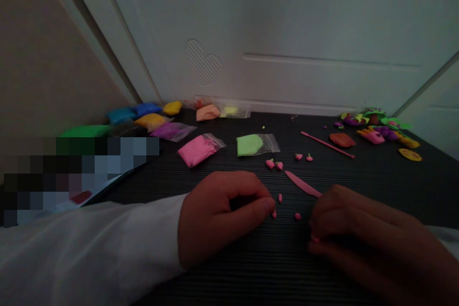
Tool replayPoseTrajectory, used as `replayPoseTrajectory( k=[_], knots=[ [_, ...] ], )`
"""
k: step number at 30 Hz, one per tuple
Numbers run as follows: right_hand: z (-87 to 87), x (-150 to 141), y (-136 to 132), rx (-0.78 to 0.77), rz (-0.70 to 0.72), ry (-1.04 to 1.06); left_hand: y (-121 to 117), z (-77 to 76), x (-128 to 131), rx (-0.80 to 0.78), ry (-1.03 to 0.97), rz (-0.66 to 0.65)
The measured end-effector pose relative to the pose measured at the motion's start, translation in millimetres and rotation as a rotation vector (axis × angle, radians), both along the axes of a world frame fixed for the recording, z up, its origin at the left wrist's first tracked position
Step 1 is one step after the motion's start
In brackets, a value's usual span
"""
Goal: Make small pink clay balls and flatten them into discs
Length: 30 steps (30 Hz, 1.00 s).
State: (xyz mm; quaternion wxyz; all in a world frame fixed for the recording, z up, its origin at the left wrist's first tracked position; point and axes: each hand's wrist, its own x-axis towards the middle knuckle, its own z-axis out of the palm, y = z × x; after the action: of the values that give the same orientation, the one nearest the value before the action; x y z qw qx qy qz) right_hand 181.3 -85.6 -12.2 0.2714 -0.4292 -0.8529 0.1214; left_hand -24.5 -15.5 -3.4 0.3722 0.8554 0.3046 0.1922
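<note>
On the black ribbed worktop (229, 279), left hand (218, 217) is pinching a small pink clay piece (274, 213), right hand (362, 229) another pink clay bit (314, 238), fingers closed, tips only, probably sparing soft shapes.

The left hand (224, 217) curled over the bench (251, 267), a small pink piece (274, 213) showing at its fingertips. The right hand (362, 234) pinched a pink bit (315, 238). Between the hands lay a pink ball (297, 216); a pink knife (301, 183) reached to the right hand's far edge. Beyond the left hand sat a pink bag (198, 151) and a light-green bag (250, 145).
</note>
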Motion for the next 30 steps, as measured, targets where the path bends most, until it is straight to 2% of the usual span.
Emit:
replayPoseTrajectory(
  k=[9,14,18,30],
  knots=[
    [2.6,5.6,1.0,0.080,0.044,-0.095,-0.1,1.6,0.8,0.007,-0.017,-0.001],
    [-0.7,6.7,4.2,0.119,-0.023,-0.085,0.1,1.2,0.2,-0.001,-0.002,-0.002],
    [-1.5,10.6,11.1,0.174,-0.022,-0.159,0.8,-0.1,-0.4,0.002,-0.007,-0.006],
    [-8.5,15.4,17.4,0.053,-0.017,-0.157,0.2,0.1,0.2,-0.011,-0.033,-0.010]
  ],
)
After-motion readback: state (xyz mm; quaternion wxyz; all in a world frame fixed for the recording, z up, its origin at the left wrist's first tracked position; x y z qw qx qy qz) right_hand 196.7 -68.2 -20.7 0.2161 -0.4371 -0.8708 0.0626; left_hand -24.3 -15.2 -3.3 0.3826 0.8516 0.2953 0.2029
